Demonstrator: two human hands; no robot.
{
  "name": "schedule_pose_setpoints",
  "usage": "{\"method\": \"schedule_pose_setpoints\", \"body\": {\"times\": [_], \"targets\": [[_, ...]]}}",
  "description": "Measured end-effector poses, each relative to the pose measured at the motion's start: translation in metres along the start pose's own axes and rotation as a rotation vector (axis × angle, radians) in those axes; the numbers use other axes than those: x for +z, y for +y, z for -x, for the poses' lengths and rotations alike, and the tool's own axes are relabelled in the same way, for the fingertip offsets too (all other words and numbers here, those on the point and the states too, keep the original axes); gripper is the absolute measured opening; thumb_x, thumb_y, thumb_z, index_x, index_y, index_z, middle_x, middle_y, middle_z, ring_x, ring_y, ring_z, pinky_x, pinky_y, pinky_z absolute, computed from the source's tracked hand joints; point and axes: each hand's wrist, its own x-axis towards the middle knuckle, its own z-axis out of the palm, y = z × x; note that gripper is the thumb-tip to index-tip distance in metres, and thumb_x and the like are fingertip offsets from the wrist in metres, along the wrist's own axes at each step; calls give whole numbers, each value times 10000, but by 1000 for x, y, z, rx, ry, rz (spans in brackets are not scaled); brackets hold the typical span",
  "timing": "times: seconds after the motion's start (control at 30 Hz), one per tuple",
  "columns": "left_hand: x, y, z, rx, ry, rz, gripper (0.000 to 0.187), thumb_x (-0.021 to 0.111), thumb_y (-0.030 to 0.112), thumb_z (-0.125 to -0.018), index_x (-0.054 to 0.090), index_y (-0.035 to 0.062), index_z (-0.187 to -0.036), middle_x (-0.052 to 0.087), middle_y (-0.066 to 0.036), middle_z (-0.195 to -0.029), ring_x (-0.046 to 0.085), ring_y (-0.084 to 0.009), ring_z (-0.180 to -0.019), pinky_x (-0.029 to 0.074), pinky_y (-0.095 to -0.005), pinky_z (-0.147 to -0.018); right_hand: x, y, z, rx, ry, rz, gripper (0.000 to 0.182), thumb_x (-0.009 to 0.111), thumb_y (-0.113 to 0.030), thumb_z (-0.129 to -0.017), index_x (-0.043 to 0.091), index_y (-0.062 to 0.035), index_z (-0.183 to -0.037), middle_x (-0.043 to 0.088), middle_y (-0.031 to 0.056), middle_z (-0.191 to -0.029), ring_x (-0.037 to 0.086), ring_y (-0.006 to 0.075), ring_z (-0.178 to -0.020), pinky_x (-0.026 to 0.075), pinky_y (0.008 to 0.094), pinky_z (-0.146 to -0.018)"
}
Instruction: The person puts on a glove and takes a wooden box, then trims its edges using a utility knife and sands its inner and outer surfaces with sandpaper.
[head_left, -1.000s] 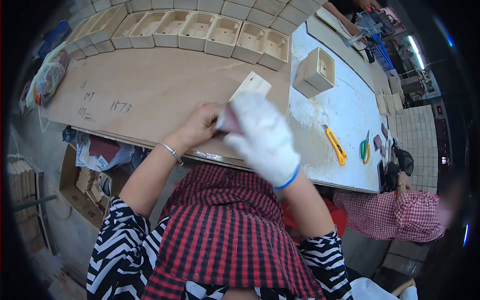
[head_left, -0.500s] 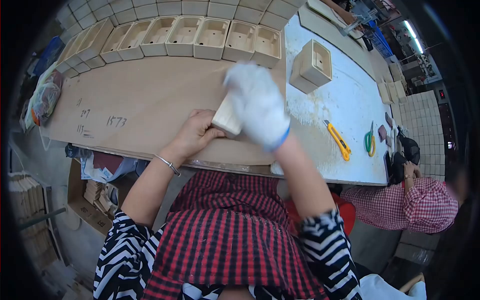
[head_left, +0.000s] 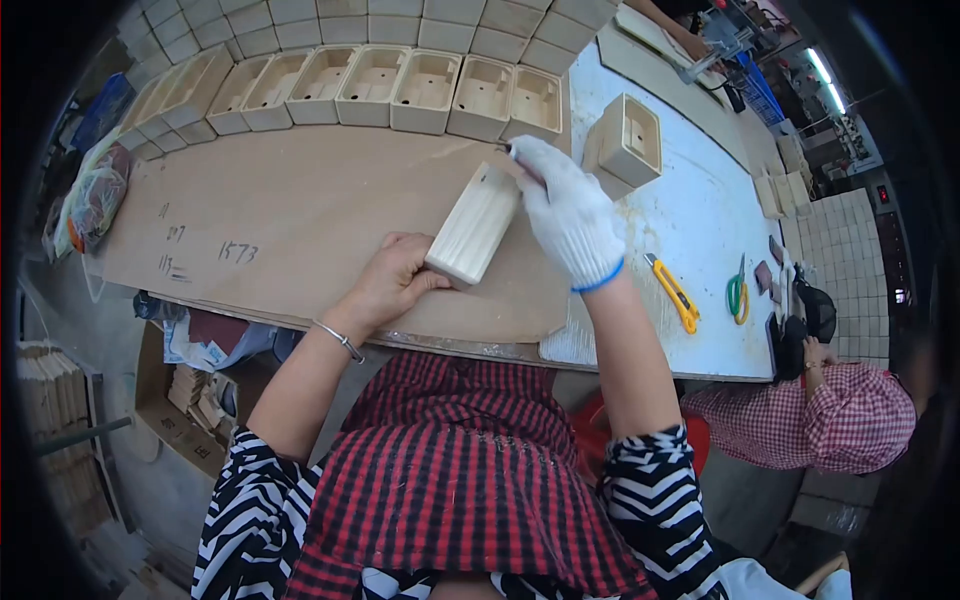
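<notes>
Here, the bare left hand grasped the wooden workpiece near the front edge of the bench; the gloved right hand clutched a partly hidden dark pad beside it. Steady bracing, even pressure seemed wise.

1. Gloved right hand: shifts rightward, to upper right of frame centre; outline sharper than the earlier blur.
2. Wooden block: long face lies exposed near frame centre, largely covered by the glove half a second ago.
</notes>
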Motion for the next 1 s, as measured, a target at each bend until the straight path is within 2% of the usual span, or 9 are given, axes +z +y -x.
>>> {"method": "schedule_pose_setpoints", "body": {"times": [0.03,0.13,0.27,0.43,0.53,0.7,0.83,0.93,1.0], "targets": [[0,2,2,-21,-24,9,118,700,194,-857,712,120,-948,689,-26,-921,612,-236,-957,366,-373,-971,-5,-6,4,6,-12,-1,194,637,-116,-831,686,-122,-1019,654,77,-868,630,273,-794,499,423,-708],[-2,0,7,-29,-56,-2,137,706,178,-849,702,115,-971,684,-29,-943,606,-235,-993,356,-373,-983,-18,-26,5,-189,-319,276,329,611,-65,-801,689,-141,-1111,692,62,-1016,651,281,-917,525,390,-797],[1,-1,8,10,-40,-15,184,716,139,-832,683,104,-1009,675,-37,-978,598,-236,-1033,342,-371,-992,-19,-5,-13,-228,-363,448,386,615,-34,-775,698,-188,-1119,695,44,-973,656,274,-892,531,379,-755],[0,-2,5,5,-23,-6,166,710,138,-837,681,103,-997,669,-37,-960,595,-230,-1021,335,-365,-993,-35,7,-29,-220,-465,301,338,636,-59,-761,730,-210,-1048,694,30,-925,658,256,-867,528,386,-725],[0,-1,5,4,-49,-3,161,709,144,-839,680,102,-992,666,-38,-948,595,-227,-1013,332,-362,-994,-28,1,-36,-364,-557,400,223,648,-124,-794,753,-212,-970,687,26,-880,654,256,-854,521,388,-712],[0,-2,5,8,-29,-7,156,708,159,-842,678,100,-984,660,-38,-924,598,-223,-993,333,-362,-989,-29,10,-52,-342,-546,414,158,646,-184,-811,762,-211,-915,688,21,-865,652,255,-848,521,387,-710],[1,-3,5,26,-34,-4,157,708,165,-843,673,95,-980,658,-40,-916,601,-224,-975,336,-363,-982,-26,14,-59,-396,-613,322,164,653,-188,-806,761,-210,-929,687,17,-867,650,252,-849,522,387,-712],[1,0,6,27,-30,-2,160,709,168,-843,667,92,-977,658,-44,-914,603,-227,-964,337,-365,-979,-22,10,-67,-459,-531,543,179,653,-171,-820,761,-198,-960,681,39,-842,655,263,-826,525,396,-721],[0,2,5,21,-11,6,162,709,172,-843,662,88,-974,656,-50,-911,604,-230,-955,338,-368,-979,-21,12,-68,-401,-534,438,185,649,-174,-829,759,-193,-977,687,48,-852,660,268,-824,529,394,-727]]}}
